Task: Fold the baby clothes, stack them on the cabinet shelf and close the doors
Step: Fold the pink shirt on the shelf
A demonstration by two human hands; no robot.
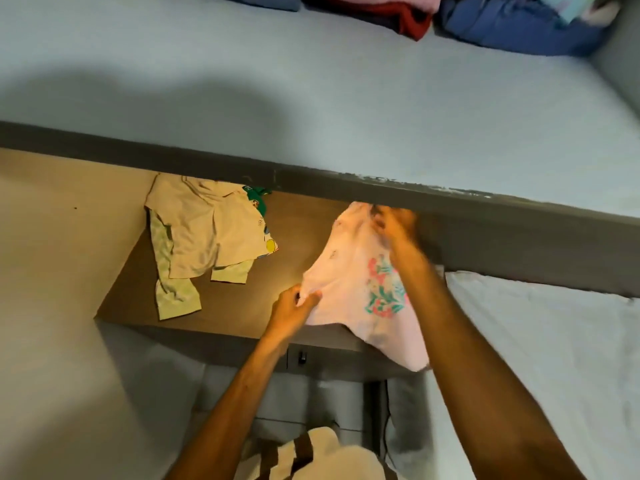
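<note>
Now both hands pinch the pink top (356,271) mid-frame: left hand (294,306) its lower edge, right hand (394,226) its upper.

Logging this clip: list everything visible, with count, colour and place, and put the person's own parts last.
pink garment: one, pale pink with a teal and coral floral print, on the brown shelf's right part, its lower corner hanging over the front edge
cream garment: one, cream, on the shelf's left part, lying over other pieces
green patterned garment: one, pale green, partly under the cream one
brown shelf: one, brown, centre
upper shelf: one, light blue-grey with a dark front edge, above
folded clothes: several, blue, red, pink, at the back of the upper shelf
left hand: pinches the pink garment's lower-left edge
right hand: blurred, grips the garment's top
</note>
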